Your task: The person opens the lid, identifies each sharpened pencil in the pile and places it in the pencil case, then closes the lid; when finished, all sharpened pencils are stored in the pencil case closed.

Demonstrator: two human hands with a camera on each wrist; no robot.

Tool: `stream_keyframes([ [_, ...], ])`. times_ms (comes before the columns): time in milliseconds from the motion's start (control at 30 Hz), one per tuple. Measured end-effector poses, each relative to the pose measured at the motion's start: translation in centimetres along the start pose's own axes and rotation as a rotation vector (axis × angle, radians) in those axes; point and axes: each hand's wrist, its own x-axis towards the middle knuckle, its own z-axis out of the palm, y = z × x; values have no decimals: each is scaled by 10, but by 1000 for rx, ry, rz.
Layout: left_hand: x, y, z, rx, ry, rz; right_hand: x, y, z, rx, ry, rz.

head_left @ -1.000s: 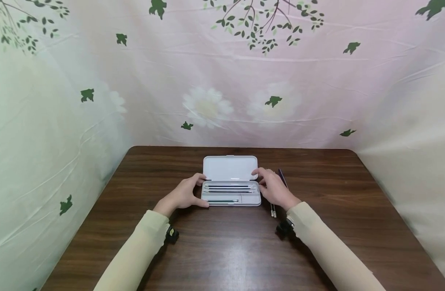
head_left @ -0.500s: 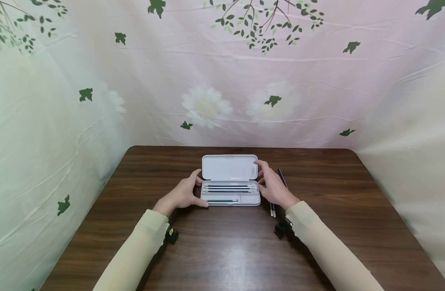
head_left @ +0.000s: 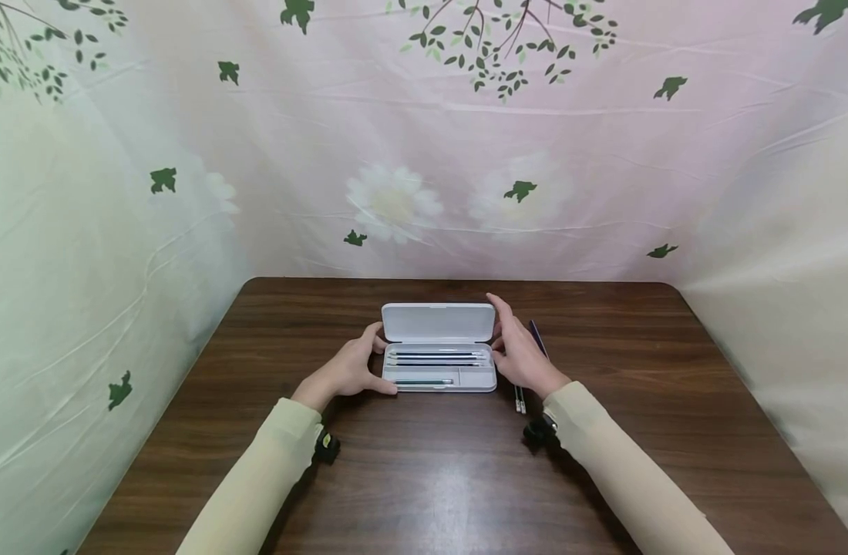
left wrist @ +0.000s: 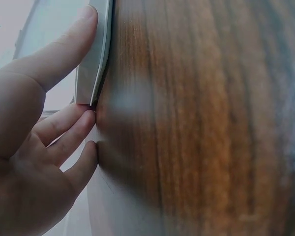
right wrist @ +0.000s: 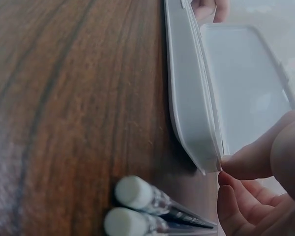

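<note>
A white pencil case (head_left: pixel 477 378) lies on the table, its lid (head_left: pixel 438 322) tilted up behind the tray. Several dark pencils (head_left: pixel 434 364) lie in the back compartment, and a green pencil (head_left: pixel 424 382) in the front one. My left hand (head_left: pixel 346 370) holds the case's left end, thumb along the front wall (left wrist: pixel 91 64) and fingers at the end. At the right end is my right hand (head_left: pixel 524 359). Its thumb touches the case's near right corner, and its straight index finger reaches up the lid's right edge. Its other fingers are bent beneath the thumb.
Pencils with white erasers (right wrist: pixel 132 192) lie on the table beside the case, partly hidden under my right hand; a dark pencil end (head_left: pixel 538 338) shows beyond. The brown table (head_left: pixel 424 470) ends at a printed cloth (head_left: pixel 424 154) behind.
The lid has swung up from lying back, rising with my right index finger, which has moved away from me along its right edge. My left hand and the tray have barely moved.
</note>
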Motion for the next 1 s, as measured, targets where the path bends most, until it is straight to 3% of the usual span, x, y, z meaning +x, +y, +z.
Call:
stream_keyframes([
  [167,0,1,-1,-7,2,3,-3,2,0,-19,20,-44],
  [467,0,2,0,7,-3,4,-16,10,-5,79,4,-118],
  [700,0,1,1,19,-14,0,-29,9,-12,-13,27,-161],
  [1000,-2,1,-1,26,-30,31,-39,12,-15,-109,-113,-221],
])
